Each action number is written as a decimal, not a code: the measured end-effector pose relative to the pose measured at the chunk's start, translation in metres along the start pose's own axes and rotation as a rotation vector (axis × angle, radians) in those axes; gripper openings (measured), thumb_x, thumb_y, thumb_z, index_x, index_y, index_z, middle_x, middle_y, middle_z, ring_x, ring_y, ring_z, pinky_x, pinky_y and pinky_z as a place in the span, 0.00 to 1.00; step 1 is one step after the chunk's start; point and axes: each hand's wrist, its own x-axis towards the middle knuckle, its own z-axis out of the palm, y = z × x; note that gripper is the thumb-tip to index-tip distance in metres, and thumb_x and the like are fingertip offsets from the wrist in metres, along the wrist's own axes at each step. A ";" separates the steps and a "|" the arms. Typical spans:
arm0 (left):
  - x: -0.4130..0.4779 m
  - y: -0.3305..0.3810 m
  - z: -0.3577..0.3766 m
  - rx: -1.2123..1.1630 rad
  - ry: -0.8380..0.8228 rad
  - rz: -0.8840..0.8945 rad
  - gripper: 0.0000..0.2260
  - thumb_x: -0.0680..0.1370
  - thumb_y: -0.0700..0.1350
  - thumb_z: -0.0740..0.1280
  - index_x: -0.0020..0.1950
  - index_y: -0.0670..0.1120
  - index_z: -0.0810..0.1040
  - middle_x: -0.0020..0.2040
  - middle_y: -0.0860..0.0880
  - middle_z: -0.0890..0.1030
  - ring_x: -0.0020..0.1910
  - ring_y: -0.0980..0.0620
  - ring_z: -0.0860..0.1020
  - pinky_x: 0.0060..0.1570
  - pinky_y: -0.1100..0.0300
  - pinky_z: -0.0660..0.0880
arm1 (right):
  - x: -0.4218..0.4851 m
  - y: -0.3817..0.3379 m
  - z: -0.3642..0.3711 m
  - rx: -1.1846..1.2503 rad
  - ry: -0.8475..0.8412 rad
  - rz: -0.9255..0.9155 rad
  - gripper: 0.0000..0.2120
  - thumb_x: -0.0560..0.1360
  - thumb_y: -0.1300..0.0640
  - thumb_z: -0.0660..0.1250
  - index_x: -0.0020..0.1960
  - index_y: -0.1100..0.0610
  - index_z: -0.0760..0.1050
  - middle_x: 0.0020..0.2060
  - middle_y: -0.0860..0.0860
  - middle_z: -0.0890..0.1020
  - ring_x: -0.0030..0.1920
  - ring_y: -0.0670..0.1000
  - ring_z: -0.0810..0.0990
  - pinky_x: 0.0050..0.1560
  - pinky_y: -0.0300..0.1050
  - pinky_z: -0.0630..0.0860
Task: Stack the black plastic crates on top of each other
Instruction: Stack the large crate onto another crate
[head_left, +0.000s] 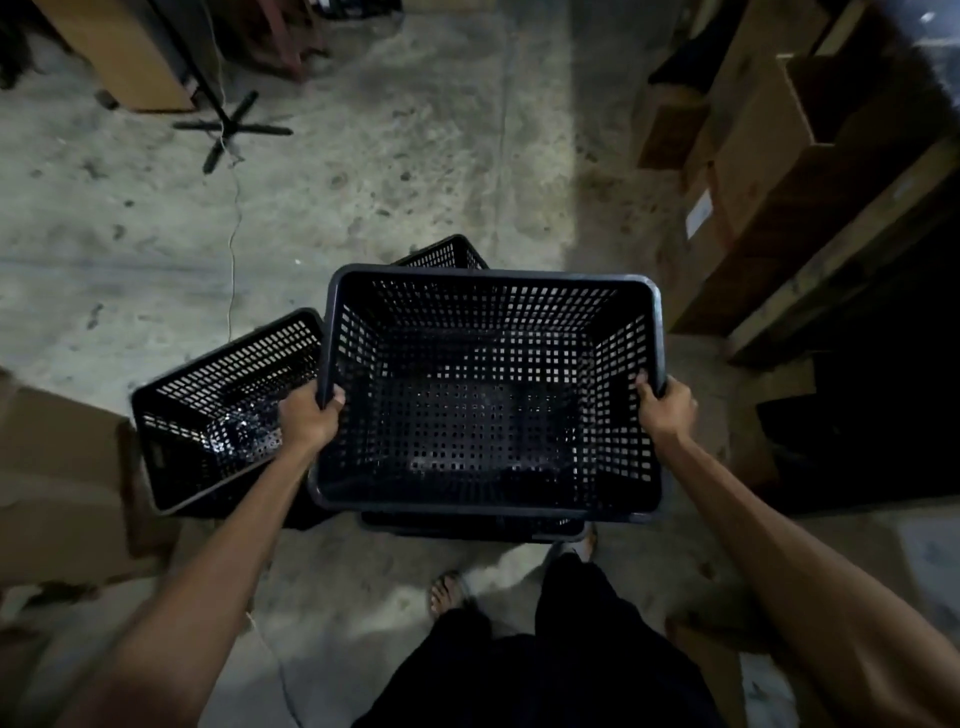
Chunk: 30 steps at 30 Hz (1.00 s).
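black plastic crate (488, 395), open side up, is held above the concrete floor (363, 182), directly over a second crate (467, 527) of which only the near rim shows below its base; whether the two touch cannot be told. left hand (311, 415) grips the left rim and right hand (665, 410) grips the right rim, each with fingers curled over the edge; hands well apart. a tilted crate (223, 410) lies just beside on the left; a further crate (447, 254) shows behind. procedure, as judged: hold the rim level; align all four corners with the lower rim before lowering; lower both sides evenly so the base seats squarely; place fingers clear of the lower rim to avoid pinching; release only once the crate sits without rocking.
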 end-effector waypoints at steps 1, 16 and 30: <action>-0.002 -0.008 0.002 -0.014 -0.008 -0.009 0.06 0.78 0.46 0.68 0.50 0.45 0.81 0.47 0.42 0.84 0.48 0.40 0.83 0.51 0.47 0.80 | -0.003 0.004 0.004 -0.014 -0.002 0.007 0.19 0.80 0.51 0.63 0.57 0.66 0.79 0.50 0.64 0.84 0.53 0.63 0.82 0.51 0.54 0.76; 0.007 -0.052 0.028 0.058 -0.039 -0.080 0.07 0.78 0.42 0.67 0.53 0.42 0.82 0.53 0.43 0.84 0.55 0.42 0.80 0.54 0.54 0.74 | -0.024 0.045 0.044 -0.054 -0.051 0.151 0.20 0.80 0.50 0.64 0.57 0.68 0.79 0.50 0.66 0.83 0.51 0.64 0.83 0.41 0.45 0.70; 0.052 -0.060 0.044 0.092 -0.128 -0.114 0.12 0.80 0.45 0.65 0.59 0.40 0.81 0.55 0.38 0.83 0.56 0.40 0.79 0.56 0.50 0.74 | 0.021 0.055 0.073 -0.200 -0.130 0.172 0.22 0.79 0.45 0.63 0.39 0.64 0.73 0.35 0.59 0.76 0.38 0.54 0.74 0.39 0.46 0.68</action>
